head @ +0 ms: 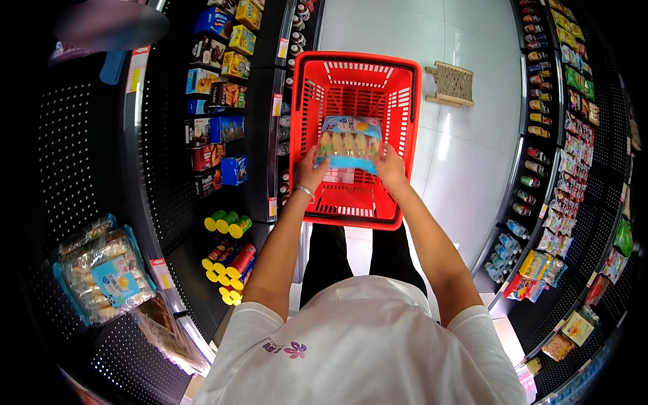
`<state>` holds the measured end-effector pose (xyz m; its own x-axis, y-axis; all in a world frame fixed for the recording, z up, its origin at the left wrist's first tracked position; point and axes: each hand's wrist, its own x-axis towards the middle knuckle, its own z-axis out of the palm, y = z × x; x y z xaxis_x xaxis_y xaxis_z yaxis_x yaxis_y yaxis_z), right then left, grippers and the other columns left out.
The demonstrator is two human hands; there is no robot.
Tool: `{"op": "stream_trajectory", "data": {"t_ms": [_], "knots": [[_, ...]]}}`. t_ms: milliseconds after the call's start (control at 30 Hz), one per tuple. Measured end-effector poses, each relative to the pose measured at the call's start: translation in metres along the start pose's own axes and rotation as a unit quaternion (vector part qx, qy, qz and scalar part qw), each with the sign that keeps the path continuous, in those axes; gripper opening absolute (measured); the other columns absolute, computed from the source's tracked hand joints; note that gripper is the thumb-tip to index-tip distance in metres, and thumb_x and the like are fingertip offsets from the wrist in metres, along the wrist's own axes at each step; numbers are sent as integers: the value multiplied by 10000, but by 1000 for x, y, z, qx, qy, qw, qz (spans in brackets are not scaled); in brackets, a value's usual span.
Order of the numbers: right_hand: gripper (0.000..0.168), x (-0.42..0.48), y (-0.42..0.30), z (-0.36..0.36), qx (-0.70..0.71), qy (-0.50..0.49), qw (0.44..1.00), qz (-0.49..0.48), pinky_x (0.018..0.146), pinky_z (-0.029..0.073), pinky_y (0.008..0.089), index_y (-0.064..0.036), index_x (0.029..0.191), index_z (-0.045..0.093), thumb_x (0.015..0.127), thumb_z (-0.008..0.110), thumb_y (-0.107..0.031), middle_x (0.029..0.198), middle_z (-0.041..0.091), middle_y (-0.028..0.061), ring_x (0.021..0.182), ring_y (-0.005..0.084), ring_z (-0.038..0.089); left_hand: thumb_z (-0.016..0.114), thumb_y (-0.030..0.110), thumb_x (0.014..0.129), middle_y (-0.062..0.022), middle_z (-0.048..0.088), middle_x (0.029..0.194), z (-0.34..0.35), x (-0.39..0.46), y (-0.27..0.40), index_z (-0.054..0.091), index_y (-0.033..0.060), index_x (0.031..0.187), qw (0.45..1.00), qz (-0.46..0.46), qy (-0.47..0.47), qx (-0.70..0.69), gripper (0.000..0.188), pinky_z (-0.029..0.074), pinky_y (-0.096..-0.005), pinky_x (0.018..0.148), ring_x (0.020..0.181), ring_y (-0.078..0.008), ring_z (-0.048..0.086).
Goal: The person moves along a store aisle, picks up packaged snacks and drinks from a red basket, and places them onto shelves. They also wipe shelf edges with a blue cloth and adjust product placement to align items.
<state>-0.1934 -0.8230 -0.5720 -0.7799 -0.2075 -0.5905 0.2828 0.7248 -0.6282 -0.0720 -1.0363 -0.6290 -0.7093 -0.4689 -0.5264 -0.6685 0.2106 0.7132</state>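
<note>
A clear and blue plastic bag of small bread rolls (350, 142) is between my two hands, inside a red plastic shopping basket (416, 126). My left hand (310, 169), with a bracelet at the wrist, grips the bag's near left corner. My right hand (391, 164) holds its near right corner. Below the bag, a flat pale item with a red printed pattern (338, 175) shows partly on the basket floor. The basket's black handle (412, 96) lies down along the rim. The fingertips under the bag are partly hidden.
Black shelving on the left holds boxed snacks (228, 129), yellow-lidded canisters (235, 263) and more bagged bread (109, 273). Shelves at the right carry cans (537, 119), bottles (503, 253) and snack bags (572, 172). A slatted wooden stand (452, 84) rests on the pale tiled floor (455, 167) beside the basket.
</note>
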Motion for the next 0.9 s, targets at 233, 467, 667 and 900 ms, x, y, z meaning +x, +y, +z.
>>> {"op": "stream_trajectory", "data": {"t_ms": [233, 467, 667, 900], "knots": [[514, -4, -37, -46, -20, 89, 991, -102, 897, 490, 440, -12, 1220, 580, 837, 630, -351, 1086, 661, 236, 1052, 390, 624, 793, 364, 726, -204, 592, 1245, -49, -32, 124, 428, 20, 1383, 987, 138, 40, 73, 826, 473, -395, 945, 1125, -338, 584], [485, -84, -56, -75, 85, 21, 975, -203, 858, 509, 361, 5, 1152, 633, 777, 763, -274, 1048, 686, 166, 966, 252, 657, 781, 85, 680, -162, 589, 1165, -83, -103, 149, 515, 100, 1295, 950, 284, 60, 115, 670, 469, -412, 937, 1097, -353, 561], [181, -145, -100, -116, 240, -65, 951, -184, 775, 452, 265, 17, 967, 655, 900, 648, -152, 878, 647, 43, 833, 109, 578, 751, 112, 713, -107, 579, 1039, -123, -173, 172, 654, 146, 1046, 939, 306, 133, 85, 348, 488, -393, 842, 998, -315, 578], [191, -183, -178, -144, 288, -99, 909, -284, 818, 427, 273, -12, 919, 651, 909, 633, -203, 860, 627, 16, 850, 103, 555, 689, 58, 797, -139, 617, 1035, -152, -215, 193, 639, 2, 947, 887, 407, 208, -69, 168, 502, -335, 754, 929, -292, 627]]}}
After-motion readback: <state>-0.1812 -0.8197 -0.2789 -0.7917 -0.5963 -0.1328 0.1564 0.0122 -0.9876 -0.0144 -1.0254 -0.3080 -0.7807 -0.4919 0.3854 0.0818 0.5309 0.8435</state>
